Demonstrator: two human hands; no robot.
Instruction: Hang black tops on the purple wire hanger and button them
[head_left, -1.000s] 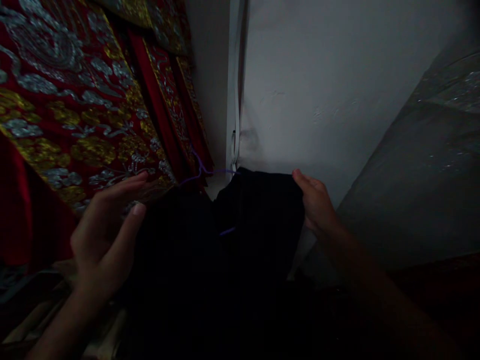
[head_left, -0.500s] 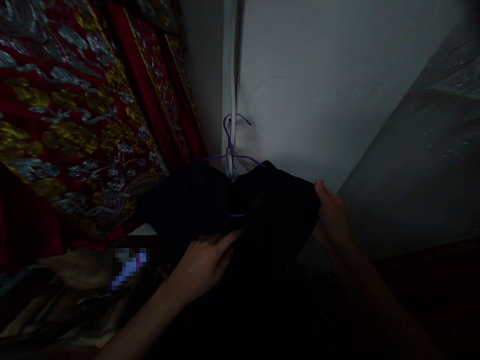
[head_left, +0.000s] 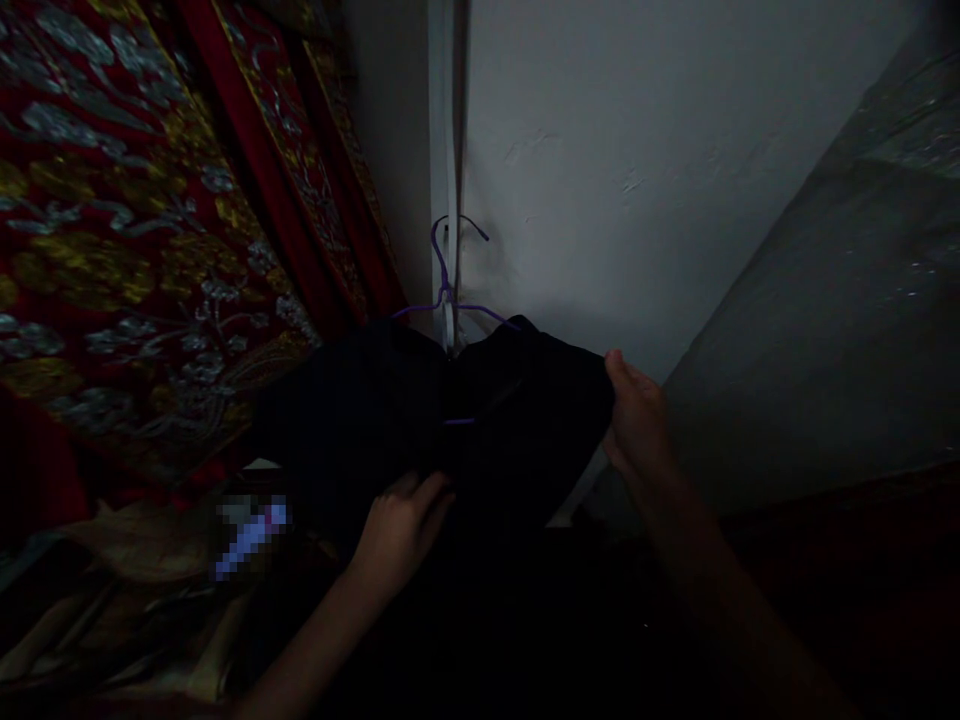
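Note:
A dark garment (head_left: 330, 410), probably a shirt or jacket, hangs on a purple clothes hanger (head_left: 444, 290) against the wall. My right hand (head_left: 637, 410) is closed on the garment's right shoulder edge, thumb on top and fingers underneath. At the middle of the garment's front, below the neck opening, my left hand (head_left: 405, 520) has its fingers curled against the dark cloth. They look pinched on it, though the fingertips are partly lost in shadow. Through the neck opening shows the hanger's purple lower bar. The garment's lower part disappears into darkness.
Red cloth (head_left: 150, 230) with gold and silver embroidery hangs at the left. A pale strip (head_left: 442, 120) runs down the white wall (head_left: 637, 150) behind the hanger. Clear plastic-like sheeting (head_left: 840, 300) covers the right side. Several dim items, one blurred blue, lie at lower left.
The view has shifted slightly, so the hanger and garment appear a little further left. My left hand has moved slightly down the front, its fingers more curled. My right hand keeps the shoulder edge.

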